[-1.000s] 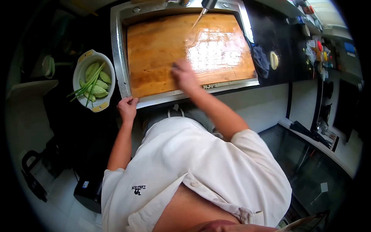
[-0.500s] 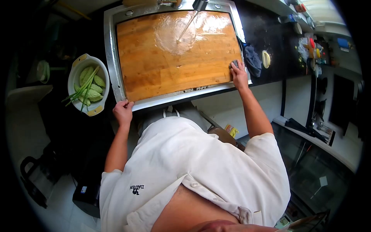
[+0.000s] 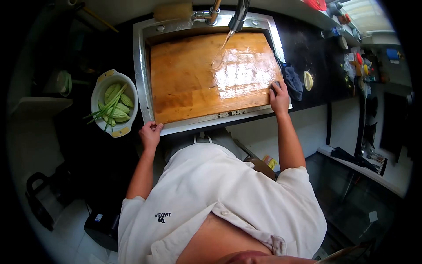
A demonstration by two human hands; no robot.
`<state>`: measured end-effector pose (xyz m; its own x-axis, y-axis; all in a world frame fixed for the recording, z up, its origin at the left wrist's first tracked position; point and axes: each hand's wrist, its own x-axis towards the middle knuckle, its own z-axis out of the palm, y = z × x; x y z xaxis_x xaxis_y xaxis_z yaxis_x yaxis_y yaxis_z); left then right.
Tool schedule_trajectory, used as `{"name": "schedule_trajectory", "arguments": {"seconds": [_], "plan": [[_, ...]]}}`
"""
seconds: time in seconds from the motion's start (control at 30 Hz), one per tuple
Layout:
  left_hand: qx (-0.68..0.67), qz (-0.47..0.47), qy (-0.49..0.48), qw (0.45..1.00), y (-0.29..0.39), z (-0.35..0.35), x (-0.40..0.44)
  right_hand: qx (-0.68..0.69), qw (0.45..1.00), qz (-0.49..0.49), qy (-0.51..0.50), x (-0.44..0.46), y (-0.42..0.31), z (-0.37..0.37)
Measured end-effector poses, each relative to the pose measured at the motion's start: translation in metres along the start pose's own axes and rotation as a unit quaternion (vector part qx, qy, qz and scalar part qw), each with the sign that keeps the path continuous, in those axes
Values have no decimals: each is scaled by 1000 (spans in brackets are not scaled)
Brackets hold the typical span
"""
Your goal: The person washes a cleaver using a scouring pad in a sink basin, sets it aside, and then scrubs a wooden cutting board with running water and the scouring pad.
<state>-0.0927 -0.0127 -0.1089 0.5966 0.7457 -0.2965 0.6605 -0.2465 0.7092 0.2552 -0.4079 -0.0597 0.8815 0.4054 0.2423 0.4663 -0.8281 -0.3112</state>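
A large wooden cutting board (image 3: 184, 83) lies over the sink (image 3: 141, 66), its surface wet and shiny on the right. Water runs onto it from the black faucet head (image 3: 238, 20). My left hand (image 3: 150, 134) is closed at the board's near left corner, the thumb and fingers pinching its edge. At the right edge, my right hand (image 3: 280, 99) is closed around a dark grey scouring pad (image 3: 275, 88) and also rests against the board. The pad is mostly hidden by the fingers.
Left of the sink stands a white oval basin (image 3: 95, 94) with bitter melons (image 3: 118, 110) and green stalks (image 3: 113, 100). To the right lie a dark blue cloth (image 3: 292, 82) and a pale yellow oval object (image 3: 308, 81). Jars and bottles crowd the far right counter.
The board's far edge has come away from the sink's back rim, showing a dark gap. The round splash has gone, leaving a thinner stream. Both hands keep their holds; the view has shifted.
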Motion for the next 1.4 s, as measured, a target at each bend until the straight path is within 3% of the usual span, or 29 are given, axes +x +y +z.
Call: {"name": "schedule_trajectory", "arguments": {"seconds": [0.17,0.23,0.3,0.33,0.37,0.43,0.53,0.67,0.77,0.87,0.93,1.0,1.07,1.17,1.2,1.23,1.3,1.33,1.4], "plan": [[15,29,-1,999,8,2,-3,8,997,-29,73,-11,-8,31],[17,31,0,999,9,3,1,89,995,-52,-7,-17,-90,36],[21,35,0,999,11,3,1,261,945,-94,-174,-34,-161,50],[22,35,0,999,12,2,0,256,928,-168,-212,-48,-188,58],[25,28,-4,999,13,2,0,208,927,-257,-178,-64,-204,68],[21,33,-3,999,14,2,0,185,916,-298,-197,-67,-213,65],[7,33,-2,999,8,4,0,232,927,-227,-189,-47,-162,37],[-3,32,2,999,4,6,-2,89,991,-95,-26,-20,-16,16],[-19,34,10,999,-3,9,1,36,999,-39,9,-2,23,-12],[5,40,3,999,-3,7,2,29,998,44,-43,-11,-8,16],[4,43,11,999,-5,9,4,126,989,40,-63,-20,-66,43],[9,42,8,999,-3,8,0,167,977,-44,-122,-22,-138,48],[13,40,3,999,6,4,1,306,934,-68,-174,-21,-176,63],[13,41,-6,999,-1,4,4,330,940,-59,-59,-13,-171,50],[5,38,-3,999,0,5,2,338,940,-15,-47,-5,-156,29],[-4,34,0,999,1,5,1,278,959,-39,45,-3,-122,33],[-12,30,2,999,1,6,0,205,971,19,124,3,-58,4],[-12,31,1,999,-1,7,1,159,976,91,116,6,-43,-22],[-13,30,0,999,-2,7,-1,-26,982,111,151,-3,20,-10]]}}
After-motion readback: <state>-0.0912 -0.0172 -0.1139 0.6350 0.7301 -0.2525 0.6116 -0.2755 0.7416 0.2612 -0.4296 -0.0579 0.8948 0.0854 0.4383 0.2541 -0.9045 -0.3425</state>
